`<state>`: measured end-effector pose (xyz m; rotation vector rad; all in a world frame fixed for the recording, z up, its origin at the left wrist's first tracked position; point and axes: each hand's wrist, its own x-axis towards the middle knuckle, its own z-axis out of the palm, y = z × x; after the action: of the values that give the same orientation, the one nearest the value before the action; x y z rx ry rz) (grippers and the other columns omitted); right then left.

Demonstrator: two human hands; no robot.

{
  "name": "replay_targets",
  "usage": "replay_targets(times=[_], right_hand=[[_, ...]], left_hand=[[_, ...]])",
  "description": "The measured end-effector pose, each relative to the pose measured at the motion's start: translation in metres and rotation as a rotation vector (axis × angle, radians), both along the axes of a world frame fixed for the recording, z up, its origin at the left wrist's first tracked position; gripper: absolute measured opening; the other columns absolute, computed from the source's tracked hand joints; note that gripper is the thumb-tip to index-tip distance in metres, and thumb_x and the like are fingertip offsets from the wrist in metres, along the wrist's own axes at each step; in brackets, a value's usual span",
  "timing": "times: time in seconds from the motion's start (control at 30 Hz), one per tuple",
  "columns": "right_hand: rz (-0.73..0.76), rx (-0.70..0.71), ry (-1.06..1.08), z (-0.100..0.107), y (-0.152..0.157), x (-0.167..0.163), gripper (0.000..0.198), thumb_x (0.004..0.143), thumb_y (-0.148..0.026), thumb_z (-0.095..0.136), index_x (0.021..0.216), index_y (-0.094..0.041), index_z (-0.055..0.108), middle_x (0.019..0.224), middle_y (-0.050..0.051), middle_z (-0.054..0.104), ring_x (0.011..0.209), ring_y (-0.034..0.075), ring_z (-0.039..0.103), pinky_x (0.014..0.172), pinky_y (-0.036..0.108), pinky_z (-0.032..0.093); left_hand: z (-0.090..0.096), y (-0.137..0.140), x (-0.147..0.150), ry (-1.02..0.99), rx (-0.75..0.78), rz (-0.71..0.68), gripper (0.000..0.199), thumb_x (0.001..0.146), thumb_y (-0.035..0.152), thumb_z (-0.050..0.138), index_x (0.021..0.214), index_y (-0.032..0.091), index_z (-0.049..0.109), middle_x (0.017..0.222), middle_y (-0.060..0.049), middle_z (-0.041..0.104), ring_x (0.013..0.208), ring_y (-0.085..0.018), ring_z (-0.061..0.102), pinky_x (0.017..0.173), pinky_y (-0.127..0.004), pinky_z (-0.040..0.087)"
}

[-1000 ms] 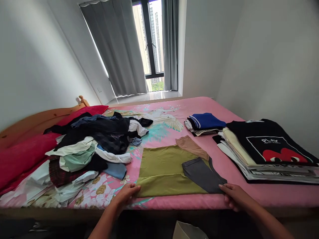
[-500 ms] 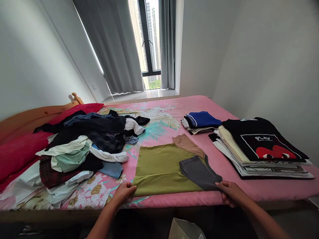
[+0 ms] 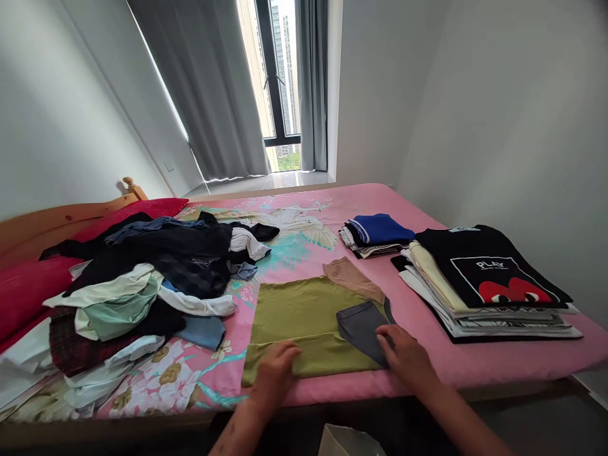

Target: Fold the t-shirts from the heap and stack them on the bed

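Observation:
A T-shirt (image 3: 294,316) with an olive body, one brown sleeve (image 3: 354,277) and one dark grey sleeve (image 3: 361,326) lies on the bed. Its near side is folded over in a long strip, with the grey sleeve turned back across the body. My left hand (image 3: 278,367) rests on the near strip close to the hem, fingers stretched out and slightly blurred. Over the grey sleeve near the collar, my right hand (image 3: 408,358) lies with its fingers apart. Neither hand pinches the fabric.
Loose, crumpled clothes (image 3: 142,272) heap up at the left by red pillows (image 3: 28,285). On the right stands a stack of folded shirts topped by a black T-shirt (image 3: 494,266). A smaller folded pile with a blue garment (image 3: 380,228) sits behind. The bed's pink sheet (image 3: 475,367) ends just before me.
Both hands have let go of the shirt's near edge, where they pinched the hem corner and the collar end. They have moved inward onto the folded strip. The view has shifted slightly.

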<state>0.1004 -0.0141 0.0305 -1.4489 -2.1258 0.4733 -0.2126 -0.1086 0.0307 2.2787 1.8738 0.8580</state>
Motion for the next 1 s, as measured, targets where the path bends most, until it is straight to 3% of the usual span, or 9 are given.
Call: replay_targets(times=[0.1, 0.23, 0.37, 0.57, 0.73, 0.93, 1.0], right_hand=[[0.027, 0.072, -0.16, -0.014, 0.016, -0.034, 0.038, 0.088, -0.029, 0.033, 0.115, -0.014, 0.055, 0.123, 0.011, 0.057, 0.119, 0.023, 0.047, 0.104, 0.041, 0.032], [-0.083, 0.02, -0.378, -0.03, 0.044, -0.056, 0.053, 0.087, -0.032, 0.037, 0.133, -0.007, 0.042, 0.143, 0.015, 0.036, 0.135, 0.028, 0.026, 0.111, 0.045, 0.018], [-0.097, -0.042, -0.444, -0.041, 0.062, -0.056, 0.065, 0.086, -0.046, 0.038, 0.139, -0.009, 0.033, 0.148, 0.014, 0.024, 0.138, 0.028, 0.017, 0.112, 0.046, 0.011], [-0.077, -0.116, -0.476, -0.053, 0.07, -0.054, 0.073, 0.086, -0.055, 0.032, 0.142, -0.01, 0.025, 0.15, 0.013, 0.017, 0.139, 0.027, 0.012, 0.113, 0.047, 0.006], [-0.073, -0.105, -0.478, -0.052, 0.07, -0.055, 0.073, 0.085, -0.057, 0.031, 0.142, -0.012, 0.026, 0.15, 0.011, 0.017, 0.139, 0.028, 0.011, 0.112, 0.052, 0.005], [-0.015, -0.098, -0.425, -0.045, 0.081, -0.057, 0.067, 0.087, -0.055, 0.03, 0.14, -0.014, 0.034, 0.147, 0.01, 0.027, 0.137, 0.028, 0.019, 0.112, 0.055, 0.006], [0.07, -0.078, -0.375, -0.036, 0.086, -0.061, 0.062, 0.089, -0.053, 0.028, 0.139, -0.017, 0.035, 0.146, 0.008, 0.031, 0.137, 0.026, 0.021, 0.112, 0.054, 0.01]], left_hand=[[0.002, 0.027, 0.052, 0.075, -0.064, -0.185, 0.048, 0.075, 0.001, 0.038, 0.112, 0.024, 0.059, 0.123, -0.002, 0.06, 0.123, -0.017, 0.046, 0.103, -0.036, 0.04], [0.005, 0.061, 0.094, 0.155, -0.19, -0.25, 0.051, 0.085, 0.02, 0.04, 0.136, 0.027, 0.036, 0.146, -0.001, 0.036, 0.136, -0.019, 0.027, 0.112, -0.049, 0.023], [-0.009, 0.077, 0.101, 0.189, -0.327, -0.176, 0.061, 0.087, 0.046, 0.038, 0.142, 0.026, 0.023, 0.151, -0.004, 0.021, 0.139, -0.026, 0.016, 0.111, -0.06, 0.012], [-0.024, 0.077, 0.097, 0.172, -0.378, -0.142, 0.068, 0.085, 0.058, 0.033, 0.144, 0.03, 0.015, 0.153, -0.001, 0.013, 0.14, -0.027, 0.01, 0.112, -0.06, 0.007], [-0.015, 0.088, 0.073, 0.163, -0.45, -0.079, 0.071, 0.082, 0.066, 0.028, 0.143, 0.031, 0.018, 0.152, -0.003, 0.014, 0.14, -0.026, 0.011, 0.111, -0.06, 0.005], [-0.009, 0.115, -0.007, 0.229, -0.576, 0.095, 0.068, 0.083, 0.063, 0.027, 0.143, 0.03, 0.019, 0.153, -0.004, 0.008, 0.141, -0.024, 0.005, 0.109, -0.06, 0.0], [-0.009, 0.126, -0.034, 0.256, -0.602, 0.167, 0.067, 0.084, 0.061, 0.027, 0.143, 0.03, 0.018, 0.153, -0.004, 0.007, 0.141, -0.024, 0.004, 0.109, -0.059, -0.002]])
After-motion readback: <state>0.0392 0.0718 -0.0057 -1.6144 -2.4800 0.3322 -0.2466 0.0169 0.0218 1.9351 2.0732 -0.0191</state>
